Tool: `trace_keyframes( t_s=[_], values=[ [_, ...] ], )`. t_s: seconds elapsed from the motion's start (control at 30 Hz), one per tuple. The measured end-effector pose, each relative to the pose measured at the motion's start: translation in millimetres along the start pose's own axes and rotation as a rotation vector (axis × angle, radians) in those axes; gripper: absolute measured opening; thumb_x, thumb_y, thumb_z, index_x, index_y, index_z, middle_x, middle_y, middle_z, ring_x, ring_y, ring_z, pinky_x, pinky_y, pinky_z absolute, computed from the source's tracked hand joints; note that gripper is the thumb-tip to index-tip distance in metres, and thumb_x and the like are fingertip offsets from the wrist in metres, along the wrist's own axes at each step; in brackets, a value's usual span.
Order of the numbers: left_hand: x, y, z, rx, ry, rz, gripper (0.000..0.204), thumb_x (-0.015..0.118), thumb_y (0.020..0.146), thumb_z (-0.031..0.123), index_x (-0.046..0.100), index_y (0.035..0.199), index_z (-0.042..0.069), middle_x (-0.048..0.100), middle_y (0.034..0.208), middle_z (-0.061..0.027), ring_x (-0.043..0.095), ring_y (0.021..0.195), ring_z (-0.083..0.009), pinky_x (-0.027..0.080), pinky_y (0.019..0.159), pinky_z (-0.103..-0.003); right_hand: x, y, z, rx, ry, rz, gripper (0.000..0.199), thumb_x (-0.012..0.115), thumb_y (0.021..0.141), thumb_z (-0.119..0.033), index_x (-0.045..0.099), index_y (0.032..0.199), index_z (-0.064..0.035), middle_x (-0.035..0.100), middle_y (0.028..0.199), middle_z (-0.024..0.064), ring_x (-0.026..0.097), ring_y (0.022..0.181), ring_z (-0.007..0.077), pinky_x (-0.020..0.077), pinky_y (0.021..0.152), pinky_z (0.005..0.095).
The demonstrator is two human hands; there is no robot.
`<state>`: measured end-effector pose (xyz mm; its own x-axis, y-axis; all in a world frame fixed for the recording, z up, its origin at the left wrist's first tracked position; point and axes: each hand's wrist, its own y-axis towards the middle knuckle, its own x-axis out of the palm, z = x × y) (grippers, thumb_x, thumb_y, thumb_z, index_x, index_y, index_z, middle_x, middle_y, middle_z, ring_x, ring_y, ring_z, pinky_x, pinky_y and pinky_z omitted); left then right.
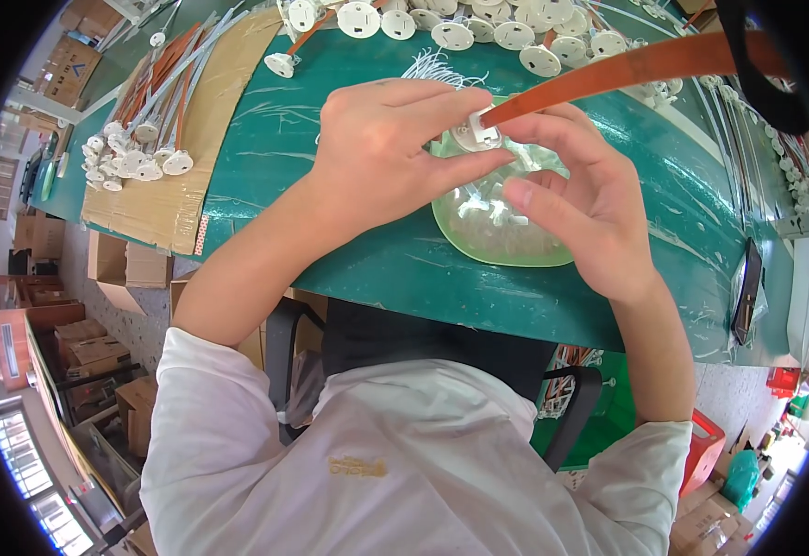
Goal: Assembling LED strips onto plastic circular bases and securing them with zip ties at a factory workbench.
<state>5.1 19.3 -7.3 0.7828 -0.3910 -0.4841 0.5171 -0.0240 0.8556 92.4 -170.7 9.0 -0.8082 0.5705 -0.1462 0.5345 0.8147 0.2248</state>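
Note:
My left hand (381, 148) is closed in a pinch on a round white plastic disc (475, 137) with a small raised fitting. An orange strap (627, 67) runs from that fitting up to the right, past the edge of my view. Close beside it is my right hand (589, 199), its thumb and index finger apart with a gap between them. The index fingertip lies by the fitting, under the strap; whether it touches cannot be made out. Below both hands stands a light green bowl (506, 255) with small clear or white pieces in it.
The green tabletop (367, 269) carries many white discs (515, 35) at the far side. White strings (441, 69) lie behind my left hand. On the left, discs with straps (131, 157) rest on cardboard (182, 208). Below the table's edge sits a green bin (608, 408) by the chair armrest (573, 412).

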Motion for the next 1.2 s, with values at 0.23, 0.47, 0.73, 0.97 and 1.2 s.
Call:
trace_keyframes(
  t_s=[0.23, 0.47, 0.73, 0.97, 1.2],
  values=[
    [0, 0, -2, 0.010, -0.035, 0.011, 0.034, 0.087, 0.063, 0.023, 0.074, 0.091, 0.008, 0.071, 0.077, -0.0052, 0.068, 0.063, -0.0187, 0.053, 0.053, -0.027, 4, -2, -2, 0.005, 0.005, -0.040, 0.034, 0.077, 0.077, -0.009, 0.067, 0.109, -0.0052, 0.049, 0.133, 0.0163, 0.049, 0.124, 0.0211, 0.0502, 0.081, 0.0305],
    [-5, -2, -2, -0.316, -0.605, -0.233, 0.035, 0.085, 0.072, 0.017, 0.073, 0.102, 0.002, 0.072, 0.081, -0.0072, 0.067, 0.067, -0.0110, 0.054, 0.060, -0.024, -1, 3, -5, -0.619, -0.557, 0.074, 0.039, 0.076, 0.068, -0.007, 0.070, 0.107, -0.0070, 0.047, 0.136, 0.0191, 0.055, 0.114, 0.0306, 0.0491, 0.083, 0.0329],
    [-10, 2, 2, -0.428, -0.985, -0.361, 0.034, 0.078, 0.082, 0.013, 0.070, 0.113, 0.001, 0.070, 0.083, -0.0058, 0.062, 0.069, -0.0091, 0.053, 0.064, -0.024, -12, 3, -7, -0.818, -0.830, 0.144, 0.038, 0.080, 0.065, -0.005, 0.074, 0.102, -0.0110, 0.049, 0.134, 0.0224, 0.056, 0.116, 0.0333, 0.0524, 0.076, 0.0333],
    [-9, 1, 0, -0.255, -0.886, -0.465, 0.038, 0.077, 0.083, 0.014, 0.068, 0.118, 0.003, 0.071, 0.084, -0.0065, 0.060, 0.066, -0.0105, 0.052, 0.063, -0.025, -18, 5, -2, -1.046, -0.856, 0.117, 0.035, 0.084, 0.063, -0.006, 0.074, 0.096, -0.0105, 0.048, 0.133, 0.0221, 0.056, 0.116, 0.0346, 0.0531, 0.074, 0.0334],
    [-11, 4, 2, -0.181, -0.911, -0.505, 0.038, 0.070, 0.088, 0.014, 0.064, 0.124, 0.004, 0.070, 0.083, -0.0102, 0.068, 0.069, -0.0178, 0.055, 0.066, -0.029, -9, 1, -11, -0.806, -0.834, 0.155, 0.039, 0.084, 0.058, -0.004, 0.072, 0.095, -0.0063, 0.043, 0.138, 0.0205, 0.056, 0.116, 0.0338, 0.0524, 0.074, 0.0325]
  ],
)
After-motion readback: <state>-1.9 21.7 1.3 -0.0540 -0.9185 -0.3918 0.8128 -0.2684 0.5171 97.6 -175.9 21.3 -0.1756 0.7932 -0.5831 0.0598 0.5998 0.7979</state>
